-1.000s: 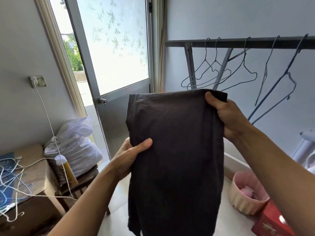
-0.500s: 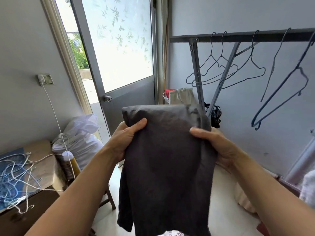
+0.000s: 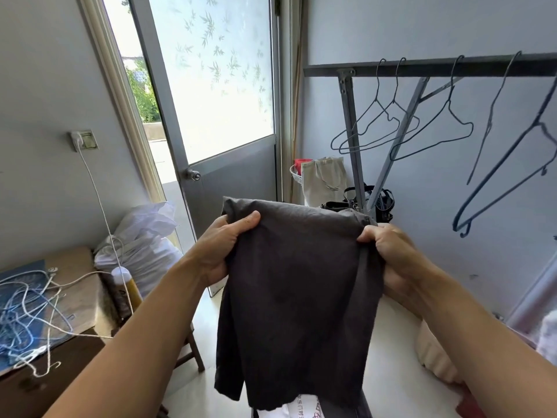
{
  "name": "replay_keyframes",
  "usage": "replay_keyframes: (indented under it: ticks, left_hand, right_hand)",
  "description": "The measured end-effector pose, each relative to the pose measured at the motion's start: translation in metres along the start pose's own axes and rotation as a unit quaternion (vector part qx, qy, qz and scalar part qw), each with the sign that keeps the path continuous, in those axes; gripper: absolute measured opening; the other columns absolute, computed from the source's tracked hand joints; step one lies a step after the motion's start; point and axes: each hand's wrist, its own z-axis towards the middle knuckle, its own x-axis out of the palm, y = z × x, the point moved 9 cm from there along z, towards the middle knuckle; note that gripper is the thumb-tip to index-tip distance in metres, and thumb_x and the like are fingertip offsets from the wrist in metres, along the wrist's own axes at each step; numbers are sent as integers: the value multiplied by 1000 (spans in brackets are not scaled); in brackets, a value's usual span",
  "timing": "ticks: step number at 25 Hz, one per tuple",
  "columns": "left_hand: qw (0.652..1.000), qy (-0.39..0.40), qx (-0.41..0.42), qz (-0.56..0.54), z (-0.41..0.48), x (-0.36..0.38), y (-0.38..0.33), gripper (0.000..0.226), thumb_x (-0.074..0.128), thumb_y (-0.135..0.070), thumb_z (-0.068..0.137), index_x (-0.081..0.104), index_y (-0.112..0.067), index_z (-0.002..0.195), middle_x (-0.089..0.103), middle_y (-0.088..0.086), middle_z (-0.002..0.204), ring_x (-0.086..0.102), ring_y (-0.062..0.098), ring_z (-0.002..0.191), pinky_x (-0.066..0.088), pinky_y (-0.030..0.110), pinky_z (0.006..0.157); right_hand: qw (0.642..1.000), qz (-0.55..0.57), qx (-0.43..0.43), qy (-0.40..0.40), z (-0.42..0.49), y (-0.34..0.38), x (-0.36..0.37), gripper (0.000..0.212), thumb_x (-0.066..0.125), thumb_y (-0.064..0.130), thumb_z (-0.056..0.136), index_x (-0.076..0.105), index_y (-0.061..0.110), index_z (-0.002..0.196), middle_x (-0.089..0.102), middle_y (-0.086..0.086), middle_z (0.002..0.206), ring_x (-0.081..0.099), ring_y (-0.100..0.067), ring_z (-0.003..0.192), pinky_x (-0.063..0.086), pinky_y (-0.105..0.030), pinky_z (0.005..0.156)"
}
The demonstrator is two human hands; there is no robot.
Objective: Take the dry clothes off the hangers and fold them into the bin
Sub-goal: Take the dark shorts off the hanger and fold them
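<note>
While the dark grey cloth garment [image 3: 298, 291] is hanging lengthwise straight down, the left hand [image 3: 220, 248] and right hand [image 3: 391, 254] are gripping its top corners — level, set apart, equally near.

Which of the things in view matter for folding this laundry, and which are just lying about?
Part of the job: dark garment, gripped by left hand and right hand; bare hangers on the rail.

Lying about: white sacks, cloth tote, black handbag, bottle, charger cable, tangled hangers on the cabinet.
</note>
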Motion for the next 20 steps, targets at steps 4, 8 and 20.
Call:
replay_keyframes:
  ticks: [4,8,20]
  left_hand:
    - [995,24,17,98,0,0,11,56,67,7,80,51,-7,132,69,14,117,73,19,93,59,28,73]
    - [990,-58,85,92,7,-18,11,93,68,7,83,22,-35,152,63,10,118,70,19,99,59,30,79]
    - [837,-4,166,522,2,7,-5,80,83,-13,73,44,-20,142,56,-7,123,55,10,115,43,22,100]
  right_hand:
    - [998,58,6,-15,2,0,-7,20,49,0,84,61,-1,100,65,-21,102,62,-33,100,45,-51,103]
    - [998,27,-39,-42,4,6,-13,24,46,-4,85,66,7,95,65,-8,82,59,-28,94,48,-45,95]
    - [998,39,-51,-3,2,21,-15,35,43,-5,88,70,15,97,65,-6,91,58,-15,82,51,-27,76]
